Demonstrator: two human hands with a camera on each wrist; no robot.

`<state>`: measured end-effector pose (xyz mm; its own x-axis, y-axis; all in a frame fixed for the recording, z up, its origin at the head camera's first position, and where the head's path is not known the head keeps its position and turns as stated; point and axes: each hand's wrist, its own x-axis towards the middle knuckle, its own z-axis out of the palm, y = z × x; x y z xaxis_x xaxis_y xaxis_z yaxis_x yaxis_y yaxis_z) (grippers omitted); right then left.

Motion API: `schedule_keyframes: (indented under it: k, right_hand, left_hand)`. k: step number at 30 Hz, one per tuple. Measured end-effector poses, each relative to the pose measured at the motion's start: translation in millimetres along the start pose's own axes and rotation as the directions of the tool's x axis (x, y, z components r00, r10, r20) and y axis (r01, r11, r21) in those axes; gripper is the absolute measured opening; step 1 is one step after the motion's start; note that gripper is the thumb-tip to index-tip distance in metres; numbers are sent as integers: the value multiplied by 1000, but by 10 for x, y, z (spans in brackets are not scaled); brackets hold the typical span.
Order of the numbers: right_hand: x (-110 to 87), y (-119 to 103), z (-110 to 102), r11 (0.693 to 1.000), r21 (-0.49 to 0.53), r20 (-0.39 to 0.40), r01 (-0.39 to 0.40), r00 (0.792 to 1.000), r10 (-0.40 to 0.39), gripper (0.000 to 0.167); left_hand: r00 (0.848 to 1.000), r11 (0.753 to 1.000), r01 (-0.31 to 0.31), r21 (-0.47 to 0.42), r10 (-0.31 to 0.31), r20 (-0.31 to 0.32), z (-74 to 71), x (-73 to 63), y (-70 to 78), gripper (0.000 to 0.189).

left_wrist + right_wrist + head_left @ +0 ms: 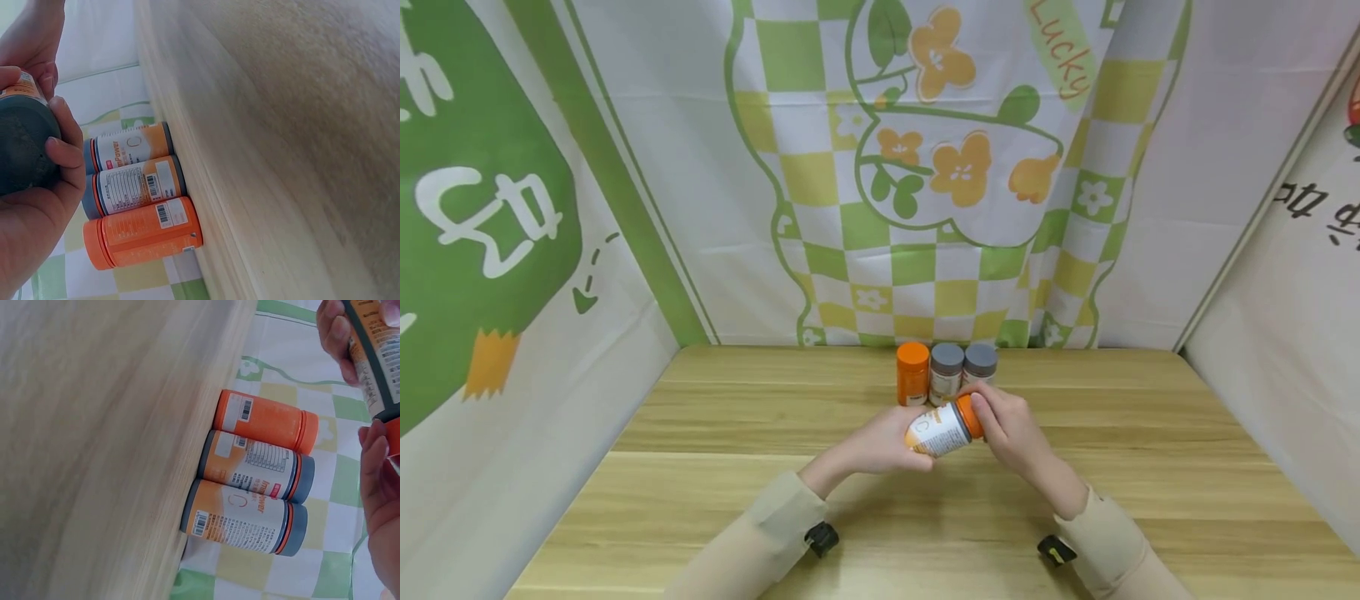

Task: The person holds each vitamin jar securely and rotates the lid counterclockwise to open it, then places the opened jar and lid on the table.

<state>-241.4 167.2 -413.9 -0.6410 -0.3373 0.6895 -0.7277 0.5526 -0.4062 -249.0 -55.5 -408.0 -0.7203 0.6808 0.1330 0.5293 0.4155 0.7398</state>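
Above the table, a supplement bottle with a white and orange label is held tilted, its orange cap toward the right. My left hand grips the bottle around its lower body; the dark grey base faces the left wrist camera. With thumb and fingers, my right hand grips the orange cap. Part of the cap is hidden behind the right fingers.
Behind the hands, a fully orange bottle stands beside two grey-lidded bottles, one in the middle and one at right. They form a row near the back edge of the wooden table. A patterned curtain hangs behind.
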Motion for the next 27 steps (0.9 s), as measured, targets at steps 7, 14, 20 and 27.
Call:
schedule_keyframes:
  k: [7, 14, 20, 27]
  right_hand:
    - [-9, -31, -34, 972, 139, 47, -191, 981, 186, 12]
    - [17, -103, -140, 849, 240, 245, -471, 875, 417, 23]
    - [38, -143, -195, 756, 248, 339, -606, 785, 518, 37]
    - [23, -136, -231, 724, 286, 378, -628, 768, 517, 39]
  left_hand:
    - [1000, 1000, 7, 20, -8, 9, -20, 0, 5, 40]
    - [1000, 1000, 1, 23, -2, 11, -23, -11, 2, 42]
    - [1000, 1000, 1, 31, -2, 8, -14, -10, -20, 42]
    - [1000, 999, 13, 46, -13, 7, -12, -24, -9, 43]
